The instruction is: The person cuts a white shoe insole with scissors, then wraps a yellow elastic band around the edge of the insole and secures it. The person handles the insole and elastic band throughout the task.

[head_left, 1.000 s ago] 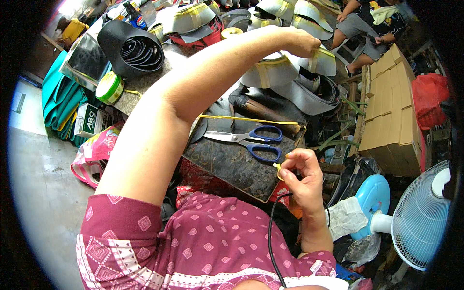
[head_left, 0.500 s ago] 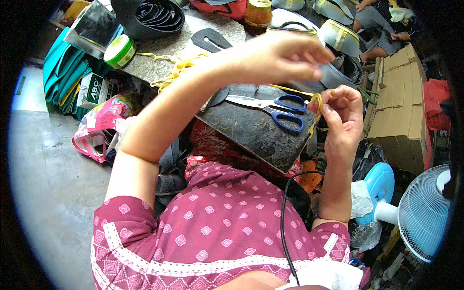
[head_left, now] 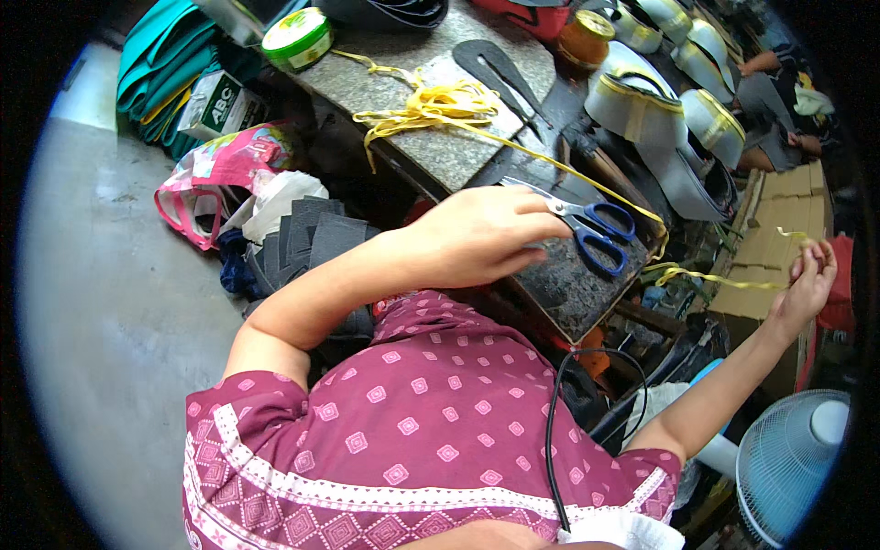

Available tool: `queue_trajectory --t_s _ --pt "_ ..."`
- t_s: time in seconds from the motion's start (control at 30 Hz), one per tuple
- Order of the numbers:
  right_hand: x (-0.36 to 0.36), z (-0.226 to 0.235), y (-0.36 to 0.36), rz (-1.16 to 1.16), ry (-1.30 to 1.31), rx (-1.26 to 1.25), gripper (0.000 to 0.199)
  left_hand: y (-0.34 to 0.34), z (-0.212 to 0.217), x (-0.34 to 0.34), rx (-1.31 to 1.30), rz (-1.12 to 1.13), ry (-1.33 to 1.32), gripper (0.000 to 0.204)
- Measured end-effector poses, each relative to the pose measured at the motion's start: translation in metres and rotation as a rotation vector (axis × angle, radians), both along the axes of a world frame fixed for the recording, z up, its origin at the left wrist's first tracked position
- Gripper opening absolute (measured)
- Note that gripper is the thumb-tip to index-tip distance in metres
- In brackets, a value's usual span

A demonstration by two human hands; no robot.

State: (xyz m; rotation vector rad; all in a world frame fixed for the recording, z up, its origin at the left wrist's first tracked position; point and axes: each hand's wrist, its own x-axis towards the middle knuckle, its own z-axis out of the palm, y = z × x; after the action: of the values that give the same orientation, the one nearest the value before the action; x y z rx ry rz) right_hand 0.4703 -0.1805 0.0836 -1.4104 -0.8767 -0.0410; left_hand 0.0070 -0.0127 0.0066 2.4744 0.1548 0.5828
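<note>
My right hand (head_left: pixel 807 282), far out at the right, is closed on a thin yellow strip (head_left: pixel 724 278). From there the strip runs back past the corner of a dark work board (head_left: pixel 564 298) and across to a loose yellow heap (head_left: pixel 449 103) on a stone slab (head_left: pixel 385 69). Over the board my left hand (head_left: pixel 486 234) is open, its fingers stretched out and no object visible in them. Right beside its fingertips lie scissors (head_left: pixel 605 236) with blue handles; whether the fingers touch them I cannot tell.
White-and-yellow curved pieces (head_left: pixel 637 105) crowd the far right, near a jar (head_left: pixel 587 38). A black flat cutout (head_left: pixel 500 78) and a green-lidded tub (head_left: pixel 298 38) are on the slab. A fan (head_left: pixel 793 463) stands near right, cardboard (head_left: pixel 779 225) beyond. Another person's hand (head_left: pixel 807 144) shows far right.
My right hand has swung outward to the right, drawing the yellow strip along. My left hand has come down and back toward the scissors. The whole view has shifted.
</note>
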Motion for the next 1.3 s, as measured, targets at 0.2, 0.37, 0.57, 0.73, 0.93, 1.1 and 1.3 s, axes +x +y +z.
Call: queue_trajectory --t_s 0.2,0.37,0.57,0.73,0.93,1.1,1.3 --pt "0.184 -0.002 -0.028 -0.291 -0.226 -0.006 0.023 0.0 -0.01 -0.005 0.072 0.061 -0.058 0.027" --pt "0.248 -0.064 -0.009 -0.493 -0.373 -0.359 0.023 -0.005 -0.013 -0.002 0.078 0.036 -0.028 0.028" --pt "0.189 -0.145 -0.003 -0.274 0.394 -1.053 0.041 -0.009 -0.012 -0.002 0.11 0.081 -0.022 0.028" --pt "0.187 -0.156 0.0 -0.591 -0.428 -1.613 0.067 -0.006 -0.016 -0.005 0.138 0.112 -0.018 0.029" --pt "0.199 -0.153 0.007 -0.557 -0.103 -1.262 0.072 -0.013 -0.025 -0.008 0.13 0.136 -0.031 0.028" --pt "0.208 -0.154 0.015 -0.507 -0.033 -1.285 0.068 -0.014 -0.027 -0.021 0.137 0.203 -0.044 0.029" --pt "0.217 -0.178 0.032 -0.65 -0.349 -1.503 0.092 -0.022 -0.039 0.002 0.18 0.354 -0.218 0.038"
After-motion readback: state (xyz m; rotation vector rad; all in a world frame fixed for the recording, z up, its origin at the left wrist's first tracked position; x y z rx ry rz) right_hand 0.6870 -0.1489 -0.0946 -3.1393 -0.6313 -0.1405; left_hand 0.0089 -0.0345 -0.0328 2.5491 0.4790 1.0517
